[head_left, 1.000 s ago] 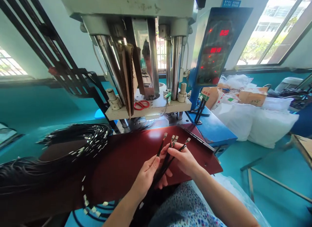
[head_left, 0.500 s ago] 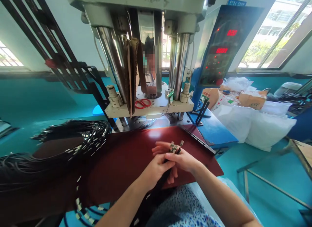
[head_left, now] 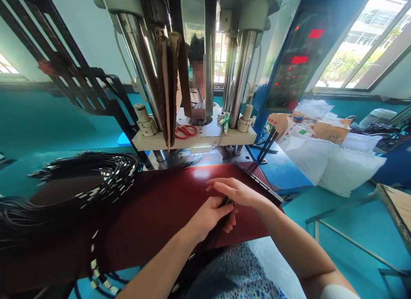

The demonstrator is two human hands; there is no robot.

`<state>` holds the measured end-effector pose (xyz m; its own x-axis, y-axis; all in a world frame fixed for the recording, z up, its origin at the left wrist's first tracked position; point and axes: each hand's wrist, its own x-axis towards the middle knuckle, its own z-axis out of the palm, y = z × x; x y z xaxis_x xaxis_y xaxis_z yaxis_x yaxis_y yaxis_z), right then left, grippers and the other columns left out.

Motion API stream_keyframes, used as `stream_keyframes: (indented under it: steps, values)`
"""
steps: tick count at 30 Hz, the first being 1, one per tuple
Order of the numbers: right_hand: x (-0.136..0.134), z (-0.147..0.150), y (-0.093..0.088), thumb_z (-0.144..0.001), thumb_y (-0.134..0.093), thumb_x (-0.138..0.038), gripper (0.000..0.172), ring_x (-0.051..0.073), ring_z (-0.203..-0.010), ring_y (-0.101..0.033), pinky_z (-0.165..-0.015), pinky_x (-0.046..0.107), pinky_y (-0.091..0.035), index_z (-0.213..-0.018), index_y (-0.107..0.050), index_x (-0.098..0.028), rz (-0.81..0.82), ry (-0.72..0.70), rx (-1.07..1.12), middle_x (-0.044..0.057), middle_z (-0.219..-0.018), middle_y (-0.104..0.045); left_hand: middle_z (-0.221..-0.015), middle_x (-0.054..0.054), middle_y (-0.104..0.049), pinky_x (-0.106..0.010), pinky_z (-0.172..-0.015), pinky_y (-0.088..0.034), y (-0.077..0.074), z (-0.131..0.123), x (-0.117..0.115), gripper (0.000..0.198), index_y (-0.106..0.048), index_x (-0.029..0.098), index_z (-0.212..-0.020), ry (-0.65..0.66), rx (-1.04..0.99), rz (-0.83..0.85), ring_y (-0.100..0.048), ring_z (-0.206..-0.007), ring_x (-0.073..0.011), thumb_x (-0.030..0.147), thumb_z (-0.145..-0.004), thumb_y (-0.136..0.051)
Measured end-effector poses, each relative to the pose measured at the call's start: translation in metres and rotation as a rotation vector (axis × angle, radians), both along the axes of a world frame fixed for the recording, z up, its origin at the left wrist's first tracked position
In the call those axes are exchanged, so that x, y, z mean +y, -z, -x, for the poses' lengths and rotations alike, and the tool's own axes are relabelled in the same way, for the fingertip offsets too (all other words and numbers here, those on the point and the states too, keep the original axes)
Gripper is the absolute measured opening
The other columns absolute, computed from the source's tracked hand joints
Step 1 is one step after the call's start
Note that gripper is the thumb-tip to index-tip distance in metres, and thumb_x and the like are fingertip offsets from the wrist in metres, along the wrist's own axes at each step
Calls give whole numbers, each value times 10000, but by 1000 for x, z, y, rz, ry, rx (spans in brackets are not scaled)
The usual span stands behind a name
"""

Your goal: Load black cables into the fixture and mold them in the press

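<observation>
My left hand [head_left: 210, 217] is closed around a bunch of black cables [head_left: 210, 242] above the front edge of the dark red tabletop [head_left: 160, 204]. The bunch runs down toward my lap. Its ends, with small connectors [head_left: 229, 201], poke out by my left thumb and are mostly hidden. Over those ends my right hand [head_left: 234, 190] lies flat, fingers stretched out to the left, palm down. Left of my hands, a large coil of black cables with pale tags [head_left: 120, 172] rests on the tabletop.
A press [head_left: 199, 138] stands behind the tabletop, with red-handled scissors [head_left: 186, 132] on its plate. A metal strip [head_left: 260, 183] lies at the right edge. More tagged cables [head_left: 93, 264] hang at the front left. White sacks [head_left: 340, 162] stand right. Another person [head_left: 197, 89] sits behind the press.
My right hand has let go of the connector ends and straightened out flat above them. My left hand keeps its hold on the cables. The camera view has shifted slightly.
</observation>
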<state>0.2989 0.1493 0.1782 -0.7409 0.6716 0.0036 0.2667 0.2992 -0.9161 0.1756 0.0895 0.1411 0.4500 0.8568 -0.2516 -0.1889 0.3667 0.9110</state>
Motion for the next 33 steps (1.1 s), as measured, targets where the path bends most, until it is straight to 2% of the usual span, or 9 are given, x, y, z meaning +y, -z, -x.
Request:
stream_keyframes:
  steps: [4,7,10,13,15,18,23,29,33]
  values:
    - [2,-1,3,-915,-326,-471,445,188,-917,-605,-817,311,-479,-1103,-596,-170,119,-20,18,52,-1012,-648,-578,-17,-575,-215,-426,-424,5,-6,3,265,-524,116,-800,-27,37,-34,-527,-445,-105,372,-746,-563]
    - [11,-20,3,-931,-277,-429,443,190,-994,-578,-873,320,-453,-1158,-553,-168,-3,94,6,65,-1082,-630,-520,25,-512,-172,-339,-299,10,-4,6,241,-500,130,-801,-117,94,-76,-412,-355,-60,368,-767,-515]
    - [18,-58,13,-872,-443,-295,382,243,-1106,-508,-951,371,-376,-1213,-500,-133,-400,388,-423,124,-1187,-571,-488,60,-460,-158,-306,-191,14,3,4,213,-460,156,-818,-208,122,-102,-313,-317,-38,362,-774,-493]
    - [12,-96,33,-737,-524,-93,475,323,-976,-574,-786,408,-437,-1209,-471,-62,-563,495,-1105,191,-1056,-605,-490,77,-458,-148,-307,-193,18,10,0,172,-397,189,-795,-235,160,-146,-305,-311,-34,335,-775,-486]
    - [2,-111,46,-761,-406,-24,417,292,-836,-623,-635,348,-440,-1169,-478,-77,-601,504,-1297,153,-935,-626,-500,80,-455,-144,-309,-213,20,12,-3,163,-381,195,-775,-239,197,-182,-322,-317,-34,319,-773,-487]
    - [-8,-117,55,-754,-378,-38,293,268,-775,-628,-552,300,-385,-1005,-508,-115,-639,512,-1320,125,-892,-609,-542,77,-458,-148,-310,-247,22,12,-4,173,-381,196,-766,-240,230,-237,-363,-324,-37,318,-766,-503]
    - [-8,-107,57,-687,-441,-158,59,223,-675,-595,-536,279,-354,-735,-421,-187,-384,522,-970,50,-704,-579,-510,101,-351,-151,-313,-232,17,11,-7,241,-390,191,-725,-266,232,-243,-361,-306,-32,349,-733,-572]
    - [-31,-62,74,-714,-431,-215,103,100,-301,-384,-301,204,-276,-815,-429,-191,302,482,70,-88,-481,-414,-443,92,-359,-163,-339,-233,11,14,-11,231,-446,165,-702,-218,198,-187,-348,-309,-37,349,-729,-584]
    - [-47,-29,81,-858,-416,-418,262,78,-276,-387,-274,183,-253,-901,-476,-166,307,467,388,-77,-509,-455,-418,73,-398,-176,-339,-238,20,14,-8,161,-481,150,-677,-129,111,-80,-334,-309,-43,283,-708,-567]
